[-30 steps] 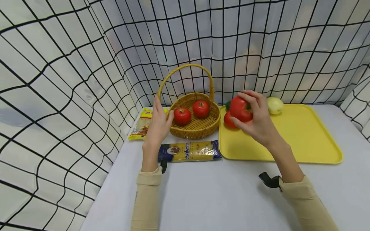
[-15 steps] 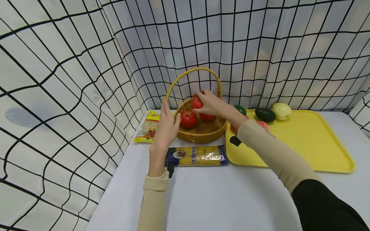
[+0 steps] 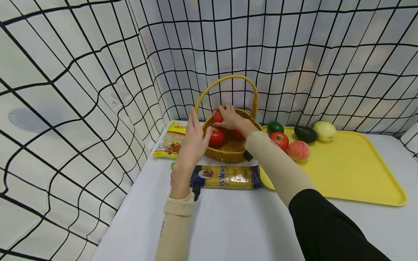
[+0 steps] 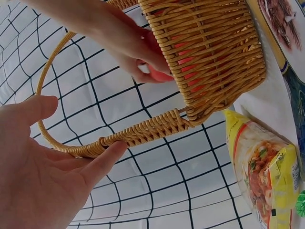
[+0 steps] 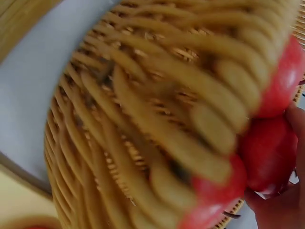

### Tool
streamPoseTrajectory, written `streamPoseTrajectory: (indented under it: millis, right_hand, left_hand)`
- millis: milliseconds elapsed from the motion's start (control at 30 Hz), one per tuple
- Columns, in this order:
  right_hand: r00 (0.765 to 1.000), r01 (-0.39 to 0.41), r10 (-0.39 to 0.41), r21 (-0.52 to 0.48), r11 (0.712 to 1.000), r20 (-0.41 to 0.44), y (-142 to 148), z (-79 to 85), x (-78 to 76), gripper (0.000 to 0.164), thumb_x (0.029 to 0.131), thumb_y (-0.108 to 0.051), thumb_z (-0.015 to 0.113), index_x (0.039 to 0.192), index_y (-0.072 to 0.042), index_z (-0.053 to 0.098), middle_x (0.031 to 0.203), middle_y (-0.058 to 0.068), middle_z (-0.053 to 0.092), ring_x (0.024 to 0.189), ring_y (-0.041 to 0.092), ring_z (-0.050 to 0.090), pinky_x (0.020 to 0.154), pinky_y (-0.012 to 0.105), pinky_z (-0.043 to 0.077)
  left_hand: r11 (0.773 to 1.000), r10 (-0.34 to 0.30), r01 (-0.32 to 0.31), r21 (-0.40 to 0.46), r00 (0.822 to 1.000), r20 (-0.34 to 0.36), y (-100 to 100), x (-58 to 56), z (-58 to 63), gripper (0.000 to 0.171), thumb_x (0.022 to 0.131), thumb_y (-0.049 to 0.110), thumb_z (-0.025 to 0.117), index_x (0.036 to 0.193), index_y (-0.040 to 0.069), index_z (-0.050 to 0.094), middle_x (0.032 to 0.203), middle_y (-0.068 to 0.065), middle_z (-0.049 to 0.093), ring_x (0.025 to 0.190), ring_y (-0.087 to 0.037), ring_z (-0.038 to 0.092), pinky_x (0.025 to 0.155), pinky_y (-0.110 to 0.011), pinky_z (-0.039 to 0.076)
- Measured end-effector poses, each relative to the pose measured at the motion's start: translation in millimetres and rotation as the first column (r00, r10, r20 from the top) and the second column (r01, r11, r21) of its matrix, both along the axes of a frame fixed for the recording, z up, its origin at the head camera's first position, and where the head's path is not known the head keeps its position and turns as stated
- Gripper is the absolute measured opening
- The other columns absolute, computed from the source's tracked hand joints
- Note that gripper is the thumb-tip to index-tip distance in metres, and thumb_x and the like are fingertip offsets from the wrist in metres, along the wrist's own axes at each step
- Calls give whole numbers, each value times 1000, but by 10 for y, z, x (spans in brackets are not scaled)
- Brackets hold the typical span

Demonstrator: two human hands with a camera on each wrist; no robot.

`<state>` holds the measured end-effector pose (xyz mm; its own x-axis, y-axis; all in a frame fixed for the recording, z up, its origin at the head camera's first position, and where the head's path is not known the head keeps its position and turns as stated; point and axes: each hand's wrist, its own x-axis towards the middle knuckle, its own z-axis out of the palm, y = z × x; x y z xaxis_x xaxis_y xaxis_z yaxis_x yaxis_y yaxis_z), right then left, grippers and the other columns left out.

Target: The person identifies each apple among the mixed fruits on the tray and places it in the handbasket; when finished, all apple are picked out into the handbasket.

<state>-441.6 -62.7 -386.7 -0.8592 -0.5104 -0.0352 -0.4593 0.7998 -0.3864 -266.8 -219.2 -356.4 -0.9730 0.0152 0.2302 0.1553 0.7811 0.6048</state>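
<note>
My right hand point(image 3: 230, 117) reaches over the rim of the wicker basket point(image 3: 225, 156) and grips a red apple point(image 3: 218, 116). Two other red apples lie inside, one at the front left point(image 3: 217, 137) and one partly hidden under the right hand. In the right wrist view the gripped apple point(image 5: 267, 152) sits close among the others, behind the blurred basket weave. My left hand point(image 3: 192, 143) is upright at the basket's left side. Its extended fingers touch the arched handle point(image 4: 143, 132) in the left wrist view, thumb held apart.
A yellow tray point(image 3: 352, 170) on the right holds a red apple point(image 3: 279, 140), a peach point(image 3: 298, 150), an avocado point(image 3: 305, 134), and green and pale fruits. An ankara pasta pack point(image 3: 228, 177) lies before the basket; a yellow food bag point(image 3: 171, 139) sits left. Black netting stands behind.
My right hand has carried the apple leftward from the tray into the basket and lowered it. The left hand stays at the handle. The head view has shifted slightly.
</note>
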Motion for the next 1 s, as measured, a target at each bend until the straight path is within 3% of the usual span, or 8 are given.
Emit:
streamPoseTrajectory:
  millis: [233,533,733,867,1000]
  right_hand:
    - [999,22,-20,-37,999,47,37,-52,-5,73,99,-49,63,154,-11,31,154,25,37,142,41,36,116,55,42]
    - [995,5,-6,15,1000,100,223,-152,-57,79,100,-51,60,154,-6,24,160,28,33,150,48,29,124,57,30]
    - [994,-31,24,64,997,106,302,-251,5,82,101,-50,60,159,-8,20,164,28,26,153,47,25,126,59,28]
    - [989,-83,84,-14,996,122,254,-288,62,80,100,-50,62,159,-11,24,163,24,28,153,44,25,125,59,29]
    - [989,-116,125,-108,987,81,213,-182,79,75,99,-45,65,157,-11,32,163,20,32,153,40,27,125,57,30]
  left_hand:
    - [1000,-1,1,-16,1000,1,67,-21,88,85,109,43,43,165,13,-14,175,-10,-10,162,-33,9,128,-55,25]
    - [1000,-30,29,6,999,19,205,-73,16,84,109,42,43,165,14,-14,175,-9,-9,162,-34,13,126,-59,26]
    - [999,-48,47,8,998,34,231,-56,-42,84,109,46,41,165,13,-13,175,-9,-9,162,-33,12,127,-58,26]
    - [1000,-28,28,1,999,45,138,-3,-47,84,109,46,41,165,14,-13,175,-9,-10,162,-33,11,128,-57,25]
    - [1000,-4,3,14,1000,18,21,11,2,84,109,45,41,165,14,-13,175,-8,-11,163,-32,7,129,-55,23]
